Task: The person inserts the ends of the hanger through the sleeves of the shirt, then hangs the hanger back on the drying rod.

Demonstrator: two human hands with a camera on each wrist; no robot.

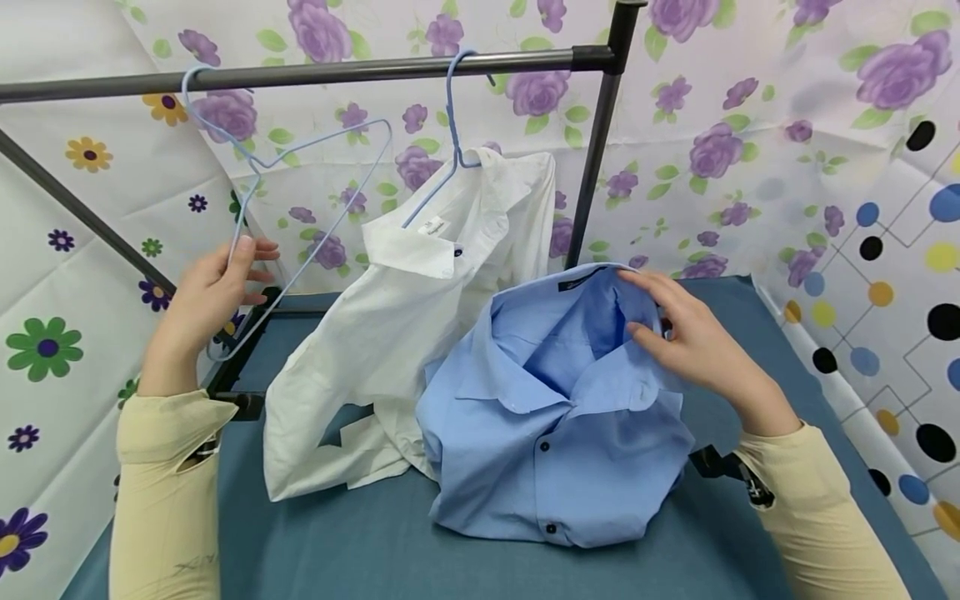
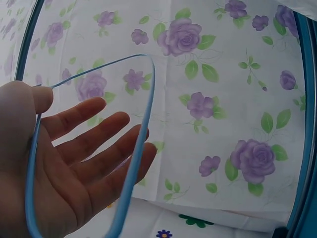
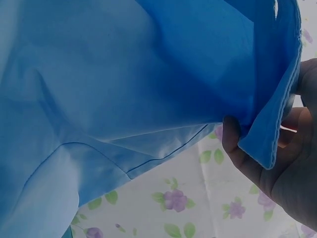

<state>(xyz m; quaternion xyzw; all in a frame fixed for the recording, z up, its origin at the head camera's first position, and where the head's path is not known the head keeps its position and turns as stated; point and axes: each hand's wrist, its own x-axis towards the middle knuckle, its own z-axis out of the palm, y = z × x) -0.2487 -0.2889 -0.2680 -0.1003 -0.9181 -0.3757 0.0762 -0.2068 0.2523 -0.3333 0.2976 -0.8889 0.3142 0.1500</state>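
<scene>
On the left, my left hand (image 1: 213, 287) holds a bare blue wire hanger (image 2: 132, 173) by one side, the wire running between thumb and palm. Its other fingers are spread inside the hanger's loop, and the hook rests over the rack's bar. A light blue button shirt (image 1: 487, 450) stands bunched on the table, its collar uppermost and its neck opening wide. At the right side of that collar (image 3: 270, 134), my right hand (image 1: 690, 333) pinches the cloth, thumb at the inside and fingers around the back. Between the hands, a white shirt (image 1: 345, 325) hangs from a second blue hanger (image 1: 451, 108).
A dark metal rack bar (image 1: 330, 77) crosses the back, with an upright post (image 1: 596, 158) behind the blue shirt. Dark teal cloth (image 1: 337, 550) covers the table. Flowered sheets (image 1: 720, 217) hang behind and to the left; a dotted one (image 1: 900, 275) hangs at right.
</scene>
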